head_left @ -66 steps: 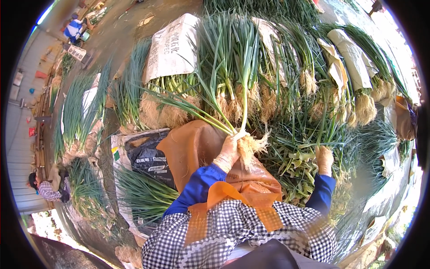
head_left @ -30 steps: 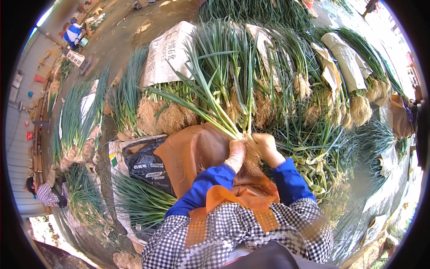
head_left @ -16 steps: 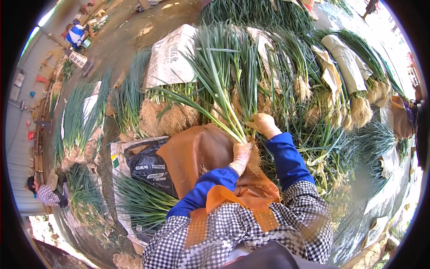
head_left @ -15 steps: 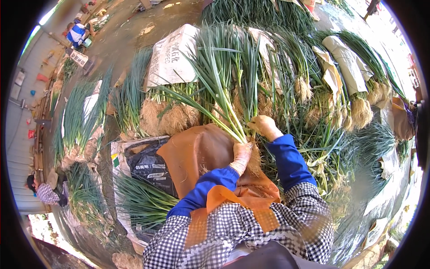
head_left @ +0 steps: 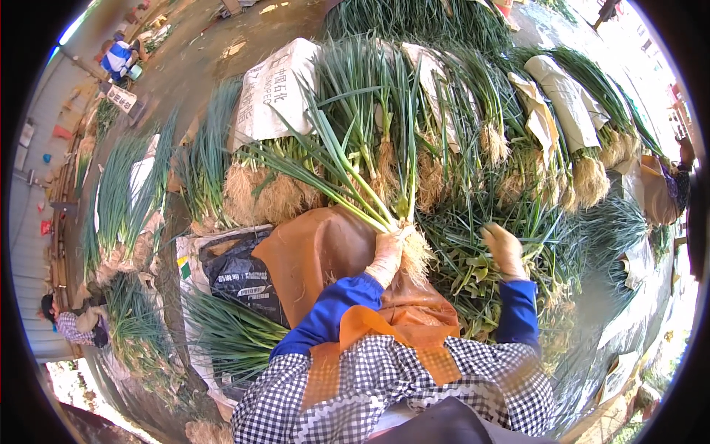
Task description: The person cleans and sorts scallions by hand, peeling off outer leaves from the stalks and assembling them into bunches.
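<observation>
white sack [head_left: 274, 96], upper centre, bears print; left grip [head_left: 387, 256] pinches onions [head_left: 416, 259]; right grip [head_left: 504, 250], state unclear, has moved rightward.

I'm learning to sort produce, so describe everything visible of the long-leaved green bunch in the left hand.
The bunch of long, narrow green leaves on pale stems slants, its leaves fanning upward and leftward. Tangled, fibrous, straw-coloured roots hang at its lower right. The left hand grips it just above them. Whether it touches the smooth orange-brown apron is unclear.
</observation>
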